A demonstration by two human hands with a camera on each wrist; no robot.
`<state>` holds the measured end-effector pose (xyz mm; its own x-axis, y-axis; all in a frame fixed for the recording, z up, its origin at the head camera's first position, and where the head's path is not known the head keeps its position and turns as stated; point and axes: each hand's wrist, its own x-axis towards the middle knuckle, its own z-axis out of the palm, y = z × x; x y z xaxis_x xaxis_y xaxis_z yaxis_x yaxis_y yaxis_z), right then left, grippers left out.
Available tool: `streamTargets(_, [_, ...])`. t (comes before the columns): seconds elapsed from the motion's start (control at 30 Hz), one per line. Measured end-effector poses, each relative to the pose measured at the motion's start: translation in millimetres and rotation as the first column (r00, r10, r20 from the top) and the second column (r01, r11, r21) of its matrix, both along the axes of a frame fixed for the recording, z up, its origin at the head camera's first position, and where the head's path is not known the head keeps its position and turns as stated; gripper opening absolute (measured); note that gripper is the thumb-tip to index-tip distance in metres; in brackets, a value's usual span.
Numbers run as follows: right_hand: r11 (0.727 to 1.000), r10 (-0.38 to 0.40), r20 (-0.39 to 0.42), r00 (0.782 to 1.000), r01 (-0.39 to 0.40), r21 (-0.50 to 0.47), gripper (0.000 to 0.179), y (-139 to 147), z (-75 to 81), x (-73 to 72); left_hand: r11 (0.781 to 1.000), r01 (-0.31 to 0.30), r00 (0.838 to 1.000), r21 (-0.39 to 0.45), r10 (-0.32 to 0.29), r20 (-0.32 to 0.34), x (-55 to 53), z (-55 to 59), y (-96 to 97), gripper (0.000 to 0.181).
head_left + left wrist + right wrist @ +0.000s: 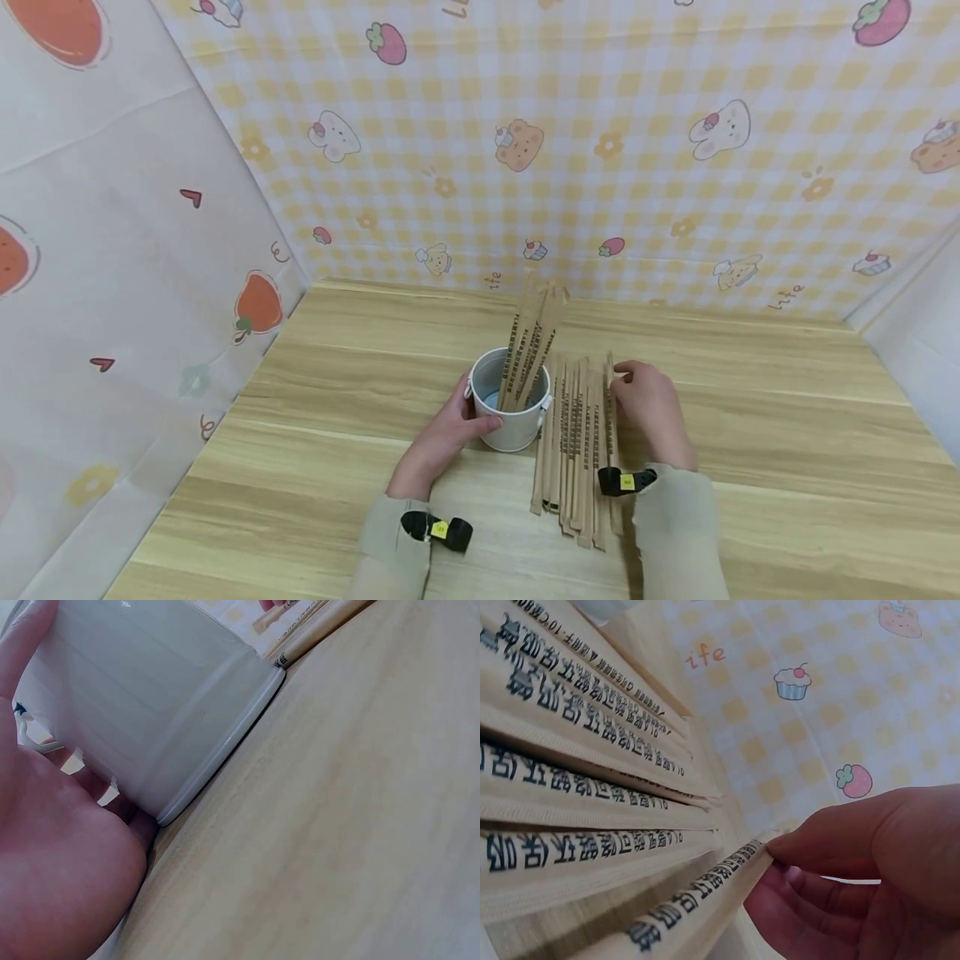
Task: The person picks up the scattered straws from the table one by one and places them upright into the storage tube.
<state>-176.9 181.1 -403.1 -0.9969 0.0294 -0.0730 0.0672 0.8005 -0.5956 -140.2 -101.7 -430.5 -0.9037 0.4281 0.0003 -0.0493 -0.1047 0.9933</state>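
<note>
My left hand (453, 421) grips a small white metal bucket (508, 432), thumb over the near rim and fingers around its side. In the left wrist view the bucket (157, 697) stands on the wooden table. Several paper-wrapped straws (525, 358) with black print lean upright inside it. To its right lies a row of the same wrapped straws (573, 454). My right hand (651, 408) pinches the far end of the rightmost wrapped straw (712, 896) between thumb and fingertips; this straw sits slightly apart from the others.
The wood-grain table (787, 467) extends to both sides. A yellow-checked cloth (600, 192) hangs along its back edge, and a white printed cloth (150, 250) hangs at the left. Black wrist cameras (457, 533) are strapped over both sleeves.
</note>
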Motion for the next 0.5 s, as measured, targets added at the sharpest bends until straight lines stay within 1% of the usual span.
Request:
streamTargets(0.03, [1.000, -0.005, -0.013, 1.000, 0.005, -0.005, 0.039, -0.4, 0.6, -0.4, 1.000, 0.002, 1.000, 0.000, -0.002, -0.004, -0.3, -0.3, -0.1, 0.083])
streamTargets(0.13, [0.999, -0.005, -0.016, 1.000, 0.005, -0.037, 0.037, -0.6, 3.2, -0.4, 1.000, 0.003, 1.000, 0.003, -0.003, -0.008, -1.0, -1.0, -0.3, 0.084])
streamTargets(0.27, [0.997, -0.003, 0.013, 1.000, 0.004, -0.083, 0.037, -0.2, 7.7, 0.9, 1.000, 0.004, 1.000, 0.005, -0.004, -0.007, -1.1, -1.2, -0.2, 0.084])
streamTargets(0.37, [0.994, -0.004, 0.020, 1.000, 0.006, -0.107, 0.036, 0.1, 10.9, 1.5, 1.000, 0.003, 1.000, 0.008, -0.003, -0.004, -1.0, -1.1, -0.1, 0.084])
streamTargets(0.5, [0.990, -0.022, -0.012, 1.000, 0.020, -0.137, 0.030, -0.7, 15.2, 2.0, 1.000, -0.002, 1.000, 0.001, 0.002, 0.000, -0.5, -0.4, 0.0, 0.084])
